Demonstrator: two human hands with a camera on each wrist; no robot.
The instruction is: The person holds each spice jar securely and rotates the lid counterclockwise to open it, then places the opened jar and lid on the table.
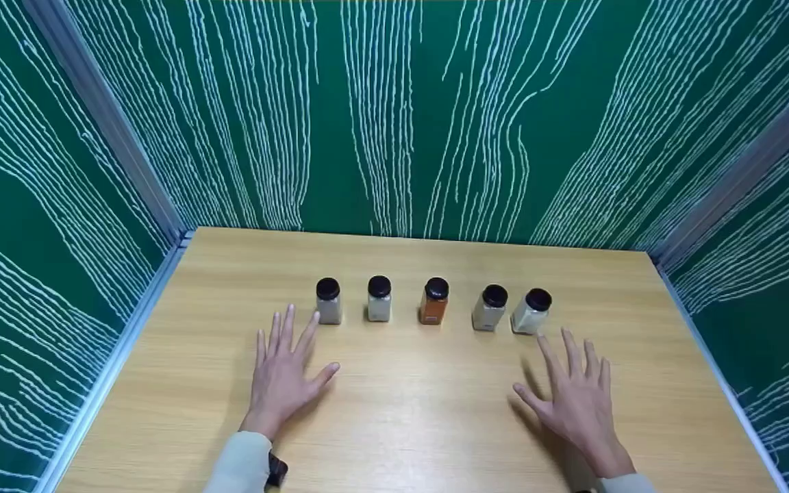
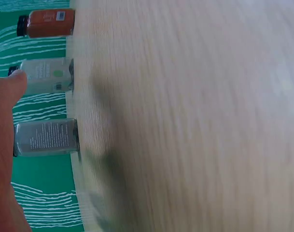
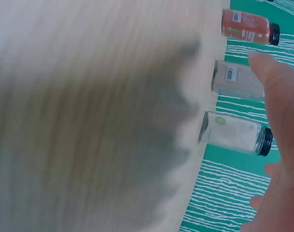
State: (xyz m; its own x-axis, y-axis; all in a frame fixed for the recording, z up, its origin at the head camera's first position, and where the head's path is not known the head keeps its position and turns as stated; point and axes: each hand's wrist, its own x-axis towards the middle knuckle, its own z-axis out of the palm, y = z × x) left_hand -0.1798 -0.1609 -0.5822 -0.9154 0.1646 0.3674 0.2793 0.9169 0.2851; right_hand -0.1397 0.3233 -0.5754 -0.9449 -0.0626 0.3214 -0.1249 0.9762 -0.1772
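Note:
Several small spice jars with black lids stand upright in a row on the table. From the left in the head view come a grey jar point(image 1: 329, 309), a pale whitish jar point(image 1: 379, 307), an orange-red jar point(image 1: 433, 309), a greyish-beige jar point(image 1: 488, 315) and a white jar point(image 1: 529, 320). My left hand point(image 1: 283, 383) is held with fingers spread, just in front of the grey jar, holding nothing. Fingers likewise spread and empty, my right hand point(image 1: 578, 404) is nearest the white jar. Printed labels show on the orange-red jar point(image 2: 51, 23) and the grey jar point(image 2: 46, 137) in the left wrist view.
The light wooden table point(image 1: 394, 424) is enclosed by green panels point(image 1: 381, 137) with wavy white lines at the back and both sides. Metal posts point(image 1: 114, 123) stand at the back corners. Shadows of both hands fall on the tabletop.

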